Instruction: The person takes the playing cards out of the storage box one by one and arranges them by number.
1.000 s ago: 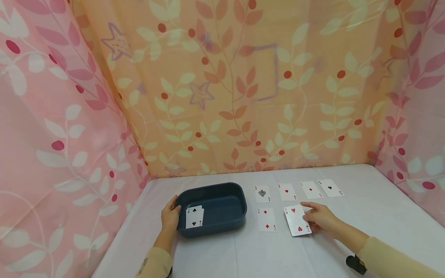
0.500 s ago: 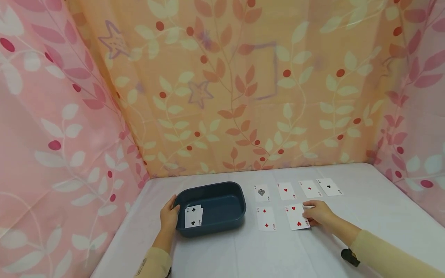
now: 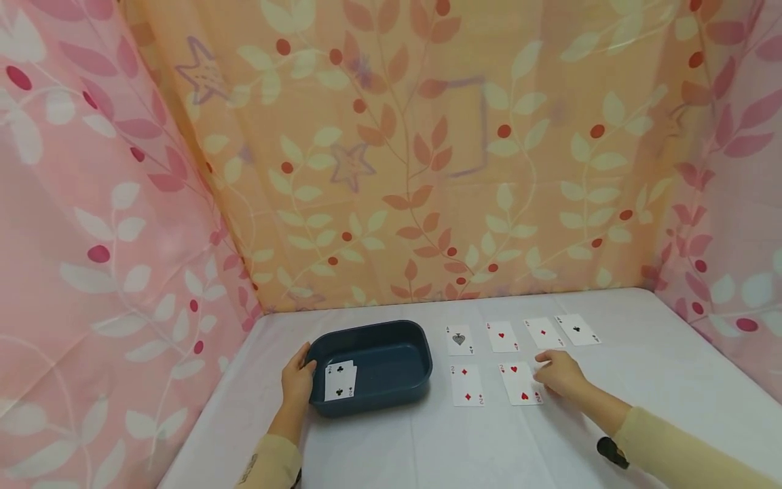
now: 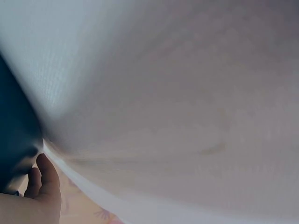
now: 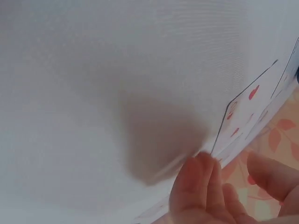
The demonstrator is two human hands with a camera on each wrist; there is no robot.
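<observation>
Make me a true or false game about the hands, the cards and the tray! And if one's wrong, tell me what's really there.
1. The left hand holds the blue tray. True.
2. The top card in the tray is a heart. False: it is the two of clubs.
3. The right hand is near the two of hearts. True.
4. The leftmost card in the far row is a diamond. False: it is the ace of spades.
5. The two of diamonds lies between the tray and the two of hearts. True.
</observation>
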